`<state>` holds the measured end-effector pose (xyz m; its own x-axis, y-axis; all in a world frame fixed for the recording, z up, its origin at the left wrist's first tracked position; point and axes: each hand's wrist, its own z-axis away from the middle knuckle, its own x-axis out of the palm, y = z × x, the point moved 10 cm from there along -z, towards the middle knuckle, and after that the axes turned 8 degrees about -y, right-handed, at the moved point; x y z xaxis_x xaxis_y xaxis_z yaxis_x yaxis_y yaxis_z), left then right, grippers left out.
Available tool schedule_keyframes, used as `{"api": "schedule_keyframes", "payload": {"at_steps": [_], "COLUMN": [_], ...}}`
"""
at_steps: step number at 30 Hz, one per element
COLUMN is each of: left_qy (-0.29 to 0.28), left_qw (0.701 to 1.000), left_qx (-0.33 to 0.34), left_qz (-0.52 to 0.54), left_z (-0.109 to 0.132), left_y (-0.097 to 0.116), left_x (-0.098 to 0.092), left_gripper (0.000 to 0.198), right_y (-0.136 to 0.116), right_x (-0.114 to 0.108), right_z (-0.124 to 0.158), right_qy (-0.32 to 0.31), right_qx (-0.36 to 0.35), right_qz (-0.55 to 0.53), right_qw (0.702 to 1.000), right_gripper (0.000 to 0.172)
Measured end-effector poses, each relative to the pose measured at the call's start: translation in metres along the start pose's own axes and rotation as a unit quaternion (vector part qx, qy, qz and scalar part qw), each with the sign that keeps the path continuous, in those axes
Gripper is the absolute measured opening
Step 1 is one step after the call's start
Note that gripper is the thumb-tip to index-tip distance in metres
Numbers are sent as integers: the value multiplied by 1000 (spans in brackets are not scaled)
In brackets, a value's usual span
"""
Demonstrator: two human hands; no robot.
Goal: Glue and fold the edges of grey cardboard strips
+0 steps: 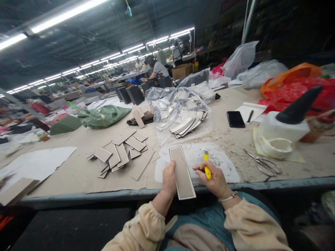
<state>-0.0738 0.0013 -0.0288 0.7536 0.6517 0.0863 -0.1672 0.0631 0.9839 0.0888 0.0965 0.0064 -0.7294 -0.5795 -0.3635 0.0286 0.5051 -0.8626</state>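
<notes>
My left hand [169, 178] grips a long cardboard strip [182, 172] with a pale border, held over the table's near edge. My right hand [212, 177] is closed on a small yellow-handled brush [206, 164], its bristles pointing away from me, just right of the strip. Both hands hover above a white glue-stained sheet [222, 164] on the table.
A loose pile of cardboard strips [120, 151] lies to the left. A clear plastic bag of more pieces [178, 111] sits behind. To the right are a phone [235, 119], scissors [264, 164], a white glue bottle with black nozzle [285, 129] and red bags [288, 94]. Other people work far back.
</notes>
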Motion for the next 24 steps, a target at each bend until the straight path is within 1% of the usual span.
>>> {"api": "schedule_keyframes", "payload": {"at_steps": [4, 7, 10, 13, 16, 18, 20, 22, 24], "left_qy": [23, 9, -14, -6, 4, -7, -30, -44, -58], "left_qw": [999, 999, 997, 998, 999, 998, 995, 993, 992], "left_qx": [2, -5, -18, -16, 3, -1, -26, -46, -71], "left_qz": [25, 51, 68, 61, 46, 61, 92, 102, 91], "left_z": [4, 5, 2, -2, -7, -9, -13, -18, -24], "left_y": [0, -2, -5, -5, -4, -9, -19, -28, -36], "left_x": [1, 5, 4, -8, -17, -18, -15, -13, -12], "left_gripper": [47, 46, 46, 45, 43, 44, 48, 50, 48], "right_y": [-7, -6, -2, 3, 6, 4, 0, -3, -3], "right_x": [6, 4, 0, -6, -10, -10, -12, -21, -39], "right_z": [-1, 0, 2, 3, 4, 5, 6, 5, 7], "right_qy": [-23, -23, -11, 18, 51, 59, 64, 81, 109], "right_qx": [-19, -22, -28, -40, -53, -58, -54, -38, -6], "right_qz": [46, 66, 93, 117, 143, 163, 173, 172, 169], "right_qw": [999, 997, 995, 992, 987, 983, 981, 981, 979], "right_gripper": [9, 7, 9, 12, 17, 20, 19, 14, 12]}}
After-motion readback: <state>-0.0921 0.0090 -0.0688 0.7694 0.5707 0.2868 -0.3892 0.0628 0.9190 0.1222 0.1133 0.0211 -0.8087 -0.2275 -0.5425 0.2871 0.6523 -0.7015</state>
